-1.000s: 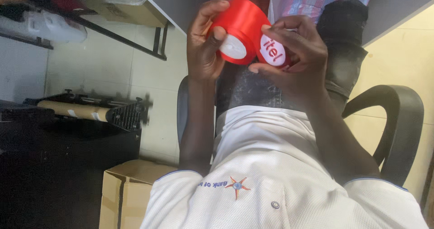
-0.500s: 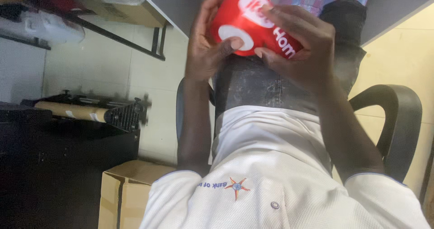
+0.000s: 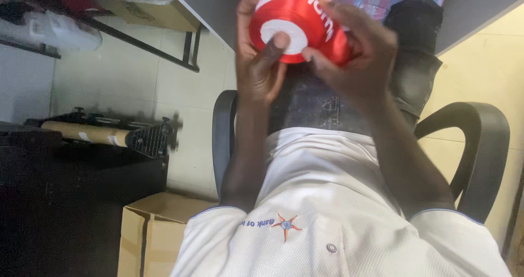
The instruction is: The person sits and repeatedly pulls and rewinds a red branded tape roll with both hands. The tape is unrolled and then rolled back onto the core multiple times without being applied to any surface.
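White shirt (image 3: pixel 349 222), chair (image 3: pixel 480 146), cardboard box (image 3: pixel 153 233) lying nearest. Above the lap, left hand (image 3: pixel 262 72) and right hand (image 3: pixel 355 64) are both gripping a red roll (image 3: pixel 305 20), left thumb pressing its white core. Desk (image 3: pixel 213 4) standing beyond.

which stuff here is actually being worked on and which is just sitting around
In hand:
- red cylindrical device with a white round end
- left hand, thumb on the white end
- right hand, gripping its side

Lying about:
- cardboard box
- cardboard tube on a black stand
- black office chair
- desk
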